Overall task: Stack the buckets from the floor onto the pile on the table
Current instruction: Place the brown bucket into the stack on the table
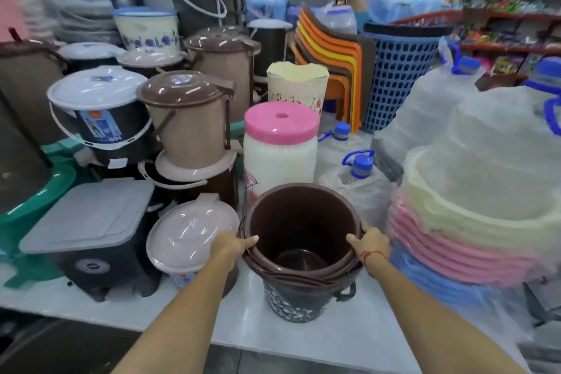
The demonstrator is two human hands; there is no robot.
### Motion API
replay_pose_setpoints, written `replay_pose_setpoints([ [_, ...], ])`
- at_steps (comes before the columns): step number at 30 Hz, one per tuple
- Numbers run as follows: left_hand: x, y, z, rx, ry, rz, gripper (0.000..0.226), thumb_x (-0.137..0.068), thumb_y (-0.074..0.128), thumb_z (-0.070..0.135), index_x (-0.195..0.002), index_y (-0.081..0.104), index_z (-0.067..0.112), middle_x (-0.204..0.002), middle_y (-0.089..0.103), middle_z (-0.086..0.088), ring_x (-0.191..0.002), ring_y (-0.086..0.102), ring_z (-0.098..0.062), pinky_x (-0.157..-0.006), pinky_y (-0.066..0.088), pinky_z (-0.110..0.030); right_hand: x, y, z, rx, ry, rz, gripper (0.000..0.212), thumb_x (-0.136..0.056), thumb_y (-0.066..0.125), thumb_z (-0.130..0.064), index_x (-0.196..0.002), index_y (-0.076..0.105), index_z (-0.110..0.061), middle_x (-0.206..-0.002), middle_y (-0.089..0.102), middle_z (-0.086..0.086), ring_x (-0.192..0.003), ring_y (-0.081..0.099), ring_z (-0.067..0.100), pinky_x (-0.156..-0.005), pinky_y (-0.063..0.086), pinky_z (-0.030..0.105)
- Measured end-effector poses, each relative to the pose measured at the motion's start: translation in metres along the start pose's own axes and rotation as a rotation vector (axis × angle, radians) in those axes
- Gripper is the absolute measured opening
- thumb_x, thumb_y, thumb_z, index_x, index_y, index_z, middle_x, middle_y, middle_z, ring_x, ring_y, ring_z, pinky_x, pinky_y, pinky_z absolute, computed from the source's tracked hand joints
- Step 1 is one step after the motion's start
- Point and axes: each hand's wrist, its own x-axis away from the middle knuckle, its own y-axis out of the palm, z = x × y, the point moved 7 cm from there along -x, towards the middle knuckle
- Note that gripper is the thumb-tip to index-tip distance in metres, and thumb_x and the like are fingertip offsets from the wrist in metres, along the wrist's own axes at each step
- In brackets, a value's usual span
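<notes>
Both forearms reach out as I clamp my left hand (232, 244) and right hand (371, 242) on opposite sides of the top brown bucket's (303, 222) rim, seating it squarely into the nested pile (299, 291) on the table (170, 313).
</notes>
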Motion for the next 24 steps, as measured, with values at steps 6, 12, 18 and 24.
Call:
replay_pose_setpoints([
  [6, -0.052, 0.033, -0.044, 0.020, 0.027, -0.035, 0.095, -0.035, 0.071, 0.070, -0.106, 0.068, 0.006, -0.108, 0.072, -0.021, -0.099, 0.069, -0.037, -0.088, 0.057, -0.049, -0.006, 0.025, 0.018, 0.128, 0.156, -0.001, 0.047, -0.087, 0.058, -0.025, -0.129, 0.051, -0.005, -0.133, 0.044, 0.024, -0.124, 0.043, 0.038, -0.102, 0.040, 0.042],
  [12, 0.031, 0.030, -0.024, 0.098, -0.019, -0.133, 0.055, -0.080, 0.064, 0.050, -0.114, 0.064, 0.006, -0.114, 0.068, -0.019, -0.097, 0.067, -0.034, -0.075, 0.055, -0.038, 0.003, 0.028, 0.032, 0.080, 0.101, -0.043, 0.061, -0.088, 0.052, -0.036, -0.140, 0.039, -0.006, -0.134, 0.050, 0.028, -0.130, 0.040, 0.039, -0.110, 0.034, 0.043],
  [18, 0.096, 0.020, -0.082, 0.180, -0.112, -0.184, 0.060, -0.092, 0.046, 0.049, -0.128, 0.050, 0.001, -0.112, 0.058, -0.010, -0.096, 0.060, -0.029, -0.088, 0.051, -0.041, 0.083, 0.039, 0.065, -0.288, 0.176, 0.287, 0.043, -0.098, 0.040, -0.022, -0.135, 0.046, -0.001, -0.134, 0.045, 0.031, -0.128, 0.038, 0.041, -0.110, 0.025, 0.043],
  [24, 0.134, 0.006, -0.227, 0.072, -0.251, -0.131, 0.053, -0.093, 0.046, 0.047, -0.108, 0.065, 0.000, -0.107, 0.069, -0.018, -0.103, 0.065, -0.031, -0.096, 0.051, -0.042, 0.179, 0.142, 0.126, -0.269, 0.332, 0.147, 0.040, -0.098, 0.039, -0.019, -0.128, 0.052, 0.003, -0.130, 0.049, 0.032, -0.120, 0.044, 0.044, -0.103, 0.033, 0.044],
])
